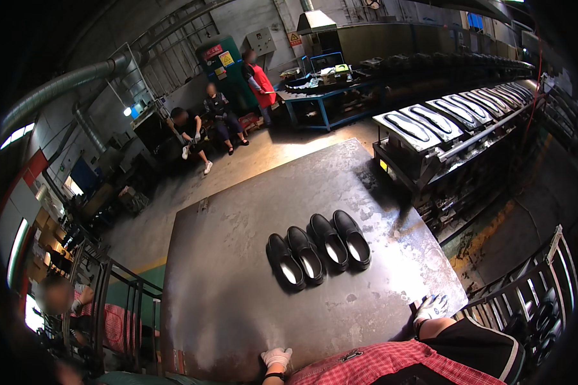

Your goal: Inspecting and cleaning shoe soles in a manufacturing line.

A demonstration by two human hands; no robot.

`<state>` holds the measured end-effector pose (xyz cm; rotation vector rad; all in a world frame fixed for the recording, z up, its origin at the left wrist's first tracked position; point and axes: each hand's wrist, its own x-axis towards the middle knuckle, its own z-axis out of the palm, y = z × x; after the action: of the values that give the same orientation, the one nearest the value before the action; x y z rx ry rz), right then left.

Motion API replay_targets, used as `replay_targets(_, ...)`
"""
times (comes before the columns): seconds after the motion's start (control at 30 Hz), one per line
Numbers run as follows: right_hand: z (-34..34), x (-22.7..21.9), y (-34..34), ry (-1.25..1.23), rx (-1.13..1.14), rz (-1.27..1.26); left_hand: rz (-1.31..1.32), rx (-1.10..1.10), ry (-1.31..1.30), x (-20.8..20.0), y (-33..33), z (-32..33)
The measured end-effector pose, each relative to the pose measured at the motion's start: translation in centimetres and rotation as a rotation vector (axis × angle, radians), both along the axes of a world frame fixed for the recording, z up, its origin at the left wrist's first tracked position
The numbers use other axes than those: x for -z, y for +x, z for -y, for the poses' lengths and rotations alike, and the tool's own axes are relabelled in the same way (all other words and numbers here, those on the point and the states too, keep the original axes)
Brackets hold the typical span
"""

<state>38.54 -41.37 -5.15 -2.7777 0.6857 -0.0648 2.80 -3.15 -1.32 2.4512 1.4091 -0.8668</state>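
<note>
Four black slip-on shoes, pale inside, stand side by side near the middle of the brown-grey metal tabletop, toes toward its far edge. The white-gloved right hand rests, fingers spread and empty, at the near right corner. The white-gloved left hand is at the near edge; its grip cannot be told.

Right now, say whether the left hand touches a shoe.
No, the left hand is at the near edge of the table, apart from the shoes.
</note>
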Motion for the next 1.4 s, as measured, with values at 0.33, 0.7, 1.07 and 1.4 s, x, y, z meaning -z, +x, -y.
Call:
replay_targets(0.33,0.1,-0.1,0.0,-0.021,-0.015,-0.035,0.031,0.012,0.009,-0.4,0.1,0.3)
replay_targets(0.7,0.6,2.0,0.2,-0.054,-0.039,0.0,0.073,0.021,0.074,1.0,-0.4,0.2)
replay_targets(1.07,0.1,0.0,0.0,-0.025,-0.024,-0.023,0.048,-0.006,0.079,1.8,-0.5,-0.2)
replay_targets(1.4,0.7,1.9,0.2,-0.057,-0.034,0.001,-0.003,-0.011,0.043,-0.6,0.6,0.4)
